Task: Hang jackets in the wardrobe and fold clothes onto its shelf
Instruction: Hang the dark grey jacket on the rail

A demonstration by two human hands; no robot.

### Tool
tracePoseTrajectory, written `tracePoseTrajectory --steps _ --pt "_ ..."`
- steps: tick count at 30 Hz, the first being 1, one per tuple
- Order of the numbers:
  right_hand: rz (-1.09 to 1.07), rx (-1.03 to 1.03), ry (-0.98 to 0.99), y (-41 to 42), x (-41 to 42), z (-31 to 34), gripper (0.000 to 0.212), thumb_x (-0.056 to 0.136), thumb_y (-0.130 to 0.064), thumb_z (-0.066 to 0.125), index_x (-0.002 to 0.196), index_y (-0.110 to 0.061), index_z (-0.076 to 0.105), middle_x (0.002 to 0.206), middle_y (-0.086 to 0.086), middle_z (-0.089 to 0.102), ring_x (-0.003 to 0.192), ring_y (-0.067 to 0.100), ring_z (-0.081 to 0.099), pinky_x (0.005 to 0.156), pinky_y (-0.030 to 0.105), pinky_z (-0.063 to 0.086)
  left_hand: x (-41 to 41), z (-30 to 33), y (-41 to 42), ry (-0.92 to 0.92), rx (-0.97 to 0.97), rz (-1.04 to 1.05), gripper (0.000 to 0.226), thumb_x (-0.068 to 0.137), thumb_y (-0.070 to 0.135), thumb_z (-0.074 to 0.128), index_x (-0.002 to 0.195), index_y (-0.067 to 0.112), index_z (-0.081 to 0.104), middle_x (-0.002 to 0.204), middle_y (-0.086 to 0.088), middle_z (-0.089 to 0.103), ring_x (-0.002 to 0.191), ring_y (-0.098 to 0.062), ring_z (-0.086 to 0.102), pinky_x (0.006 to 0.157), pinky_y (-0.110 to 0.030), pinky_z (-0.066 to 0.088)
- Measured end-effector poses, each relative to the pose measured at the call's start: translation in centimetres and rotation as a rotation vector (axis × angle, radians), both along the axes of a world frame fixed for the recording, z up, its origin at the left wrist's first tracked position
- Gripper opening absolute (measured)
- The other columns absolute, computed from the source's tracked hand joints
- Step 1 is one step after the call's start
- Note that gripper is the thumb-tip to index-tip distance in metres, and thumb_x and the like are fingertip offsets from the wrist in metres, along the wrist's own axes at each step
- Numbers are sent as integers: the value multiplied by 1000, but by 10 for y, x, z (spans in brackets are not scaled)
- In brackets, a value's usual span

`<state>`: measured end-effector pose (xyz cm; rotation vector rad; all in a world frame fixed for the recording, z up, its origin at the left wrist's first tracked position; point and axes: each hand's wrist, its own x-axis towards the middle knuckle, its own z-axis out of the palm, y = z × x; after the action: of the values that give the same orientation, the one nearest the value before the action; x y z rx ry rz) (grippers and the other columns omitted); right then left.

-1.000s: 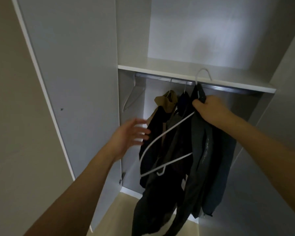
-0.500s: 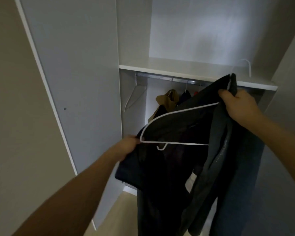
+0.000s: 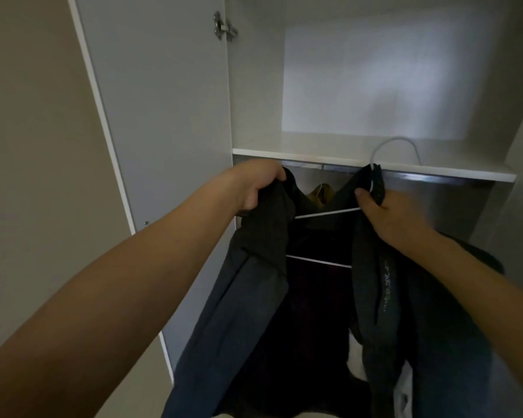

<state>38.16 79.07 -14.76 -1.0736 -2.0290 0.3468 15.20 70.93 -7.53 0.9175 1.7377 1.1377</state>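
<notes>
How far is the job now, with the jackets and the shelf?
Done: a tan garment already hangs inside the wardrobe. In hand: the left hand and right hand hold a dark jacket on a white hanger, its hook not yet on the rail. Left: no folded clothes show on the shelf.

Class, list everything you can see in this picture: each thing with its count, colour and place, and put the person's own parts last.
Wardrobe door: one, pale grey, swung open at left.
Hinge: one, metal, top of the door.
Shelf: one, white, across the wardrobe above the rail.
Rail: one, metal, just under the shelf.
Hanger: one, white, inside the dark jacket, hook up before the shelf.
Dark jacket: one, dark grey-blue, held up in front.
Brown garment: one, hanging behind.
Left hand: grips the jacket's shoulder.
Right hand: grip on hanger neck and collar.
</notes>
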Motion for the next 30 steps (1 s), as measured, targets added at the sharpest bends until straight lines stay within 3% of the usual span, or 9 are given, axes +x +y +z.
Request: tracePoseTrajectory --steps 3,8,10,12,15,17,23,27,30 --pt "38 -64 62 -7 -8 3 55 93 -58 42 66 -11 53 63 6 58 57 14 54 51 25 36 14 0 6 67 11 6 12 89 14 54 92 3 58 96 -18 63 81 -32 62 59 -31 54" --pt "102 -153 181 -13 -9 6 62 94 -53 44 81 5 62 78 21 64 72 32 62 61 32 45 12 6 13 302 36 -35 9 84 11 57 89 4 57 99 -17 63 84 -33 62 64 -30 55" --pt "89 -165 258 -11 -2 7 51 95 -49 46 75 -5 61 77 15 63 72 26 61 58 28 42 -9 14 12 486 58 22 8 85 9 55 91 5 56 96 -14 61 80 -30 59 68 -31 51" --pt "67 -163 295 -10 3 7 42 95 -48 46 73 -16 59 79 7 61 73 18 60 56 24 38 -28 20 10 552 3 52 9 86 11 54 92 5 55 88 -13 60 72 -29 58 59 -28 49" --pt "91 -176 288 -11 -3 6 47 95 -49 46 71 -10 58 75 13 62 69 22 60 57 27 42 -20 23 10 510 -119 -61 14 86 15 58 93 2 58 88 -17 64 71 -31 63 47 -27 52" --pt "144 -166 250 -16 -14 2 50 95 -46 48 74 -1 56 72 20 61 66 30 59 61 32 44 -8 19 16 483 -116 -135 24 88 18 62 106 2 61 100 -18 65 85 -33 65 60 -31 56" --pt "188 -220 85 -11 -16 -8 42 97 -37 47 62 -13 44 56 4 46 55 21 48 56 33 39 -15 12 20 285 7 -163 31 94 21 60 120 6 62 114 -15 66 103 -30 63 91 -39 53" --pt "193 -286 52 -18 -25 -3 72 85 -69 38 78 -1 62 72 14 62 68 25 61 68 33 48 9 1 22 136 -39 -156 29 98 19 49 118 -1 56 98 -20 66 73 -27 69 66 -36 59" --pt "313 -207 48 -27 -23 0 76 70 -85 36 78 -15 65 74 2 65 72 18 62 71 32 49 24 0 27 -136 -68 -209 25 99 12 41 113 -6 53 92 -22 65 64 -30 70 52 -37 59"
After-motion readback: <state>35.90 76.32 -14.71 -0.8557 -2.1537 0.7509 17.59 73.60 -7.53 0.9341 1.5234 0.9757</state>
